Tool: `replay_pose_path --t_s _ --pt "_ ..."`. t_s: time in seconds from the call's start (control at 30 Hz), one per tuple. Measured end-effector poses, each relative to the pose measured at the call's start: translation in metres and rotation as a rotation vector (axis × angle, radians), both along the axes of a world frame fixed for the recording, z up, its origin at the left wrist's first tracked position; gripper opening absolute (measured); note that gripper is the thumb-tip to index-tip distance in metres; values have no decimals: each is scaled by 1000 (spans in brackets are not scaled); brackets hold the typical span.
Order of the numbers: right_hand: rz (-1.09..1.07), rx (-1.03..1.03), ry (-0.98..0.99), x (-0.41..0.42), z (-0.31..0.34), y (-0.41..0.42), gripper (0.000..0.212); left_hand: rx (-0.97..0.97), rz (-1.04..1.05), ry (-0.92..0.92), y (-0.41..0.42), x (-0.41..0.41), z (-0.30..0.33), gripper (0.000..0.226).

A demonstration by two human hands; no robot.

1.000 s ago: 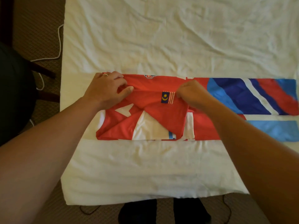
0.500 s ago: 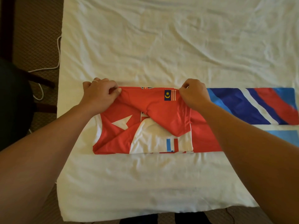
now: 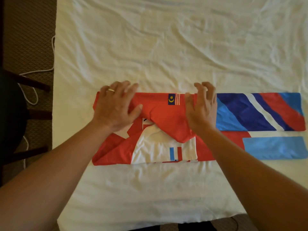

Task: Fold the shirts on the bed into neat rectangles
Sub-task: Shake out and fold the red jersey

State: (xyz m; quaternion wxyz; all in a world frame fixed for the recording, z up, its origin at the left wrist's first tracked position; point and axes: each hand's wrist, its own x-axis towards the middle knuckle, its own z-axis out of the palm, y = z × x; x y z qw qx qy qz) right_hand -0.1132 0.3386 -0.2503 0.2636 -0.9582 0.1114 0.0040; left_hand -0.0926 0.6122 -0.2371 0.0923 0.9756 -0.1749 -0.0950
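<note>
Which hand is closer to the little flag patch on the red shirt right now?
Right. The right hand lies on the shirt just right of the flag patch, its thumb almost reaching it. The left hand rests flat at the shirt's left end, farther off.

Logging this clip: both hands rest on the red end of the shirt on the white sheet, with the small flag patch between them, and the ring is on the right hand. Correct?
One error: the ring is on the left hand, not the right hand, as the head view shows. The rest holds: both hands rest on the red end of the shirt, flag patch between them, on the white sheet.
</note>
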Motion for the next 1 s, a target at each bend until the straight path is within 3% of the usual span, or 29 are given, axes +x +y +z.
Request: replay_pose_path --t_s 0.1,0.23,0.4,0.5,0.6,0.77,1.0 --pt "178 -146 54 -28 -10 14 53 68 -164 68 -25 -14 -13 76" --pt "498 -322 237 -35 -25 15 73 145 -78 143 -32 -22 -26 82" --pt "632 -331 298 -26 -25 0 77 170 1 143 -47 -28 -20 83" --pt "561 -204 275 -25 -11 -20 72 139 64 99 -65 -35 -11 82" --pt "409 -142 254 -24 -4 -61 63 101 -8 28 -104 -54 -5 72" --pt "336 -270 287 -24 -4 -167 60 -33 -238 8 -213 -103 -13 50" --pt "280 -429 330 -7 3 -303 44 -148 -384 109 -375 -142 -24 49"
